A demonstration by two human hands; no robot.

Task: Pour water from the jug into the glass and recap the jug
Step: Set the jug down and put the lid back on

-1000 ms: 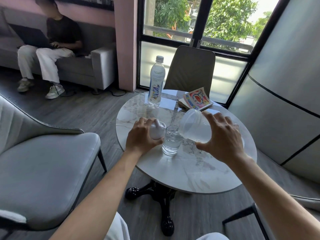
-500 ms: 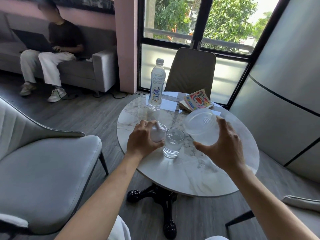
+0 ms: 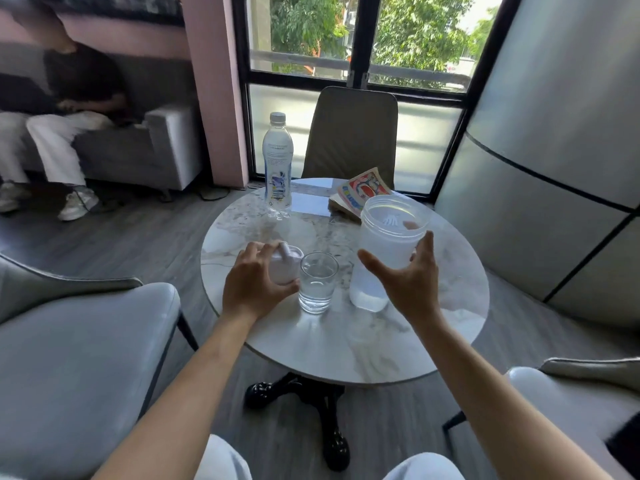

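The right hand's (image 3: 410, 284) fingers were spread wide around the jug (image 3: 384, 251), thumb out to the left and the others curving past its right side — whether any of them still touched the plastic could not be told, and one fingertip showed through the far wall near the rim. The jug stood upright on the table (image 3: 346, 341), open at the top, frosted, with a little water at the bottom. The left hand's (image 3: 254, 282) fingers were curled over the white cap (image 3: 285, 265), gripping it from above and from the left; the cap rested on the marble or just over it, its small spout poking up between the fingertips. Just right of the cap, touching or nearly so, stood the glass (image 3: 318, 282), upright, with water in its lower part. The glass sat between cap and jug, all three near the front of the round table. Farther back stood a capped bottle (image 3: 277, 164) on the left and a bright book (image 3: 360, 195) on the right — the book partly hidden behind the jug's rim. A chair (image 3: 351, 133) faced the table from the window side.
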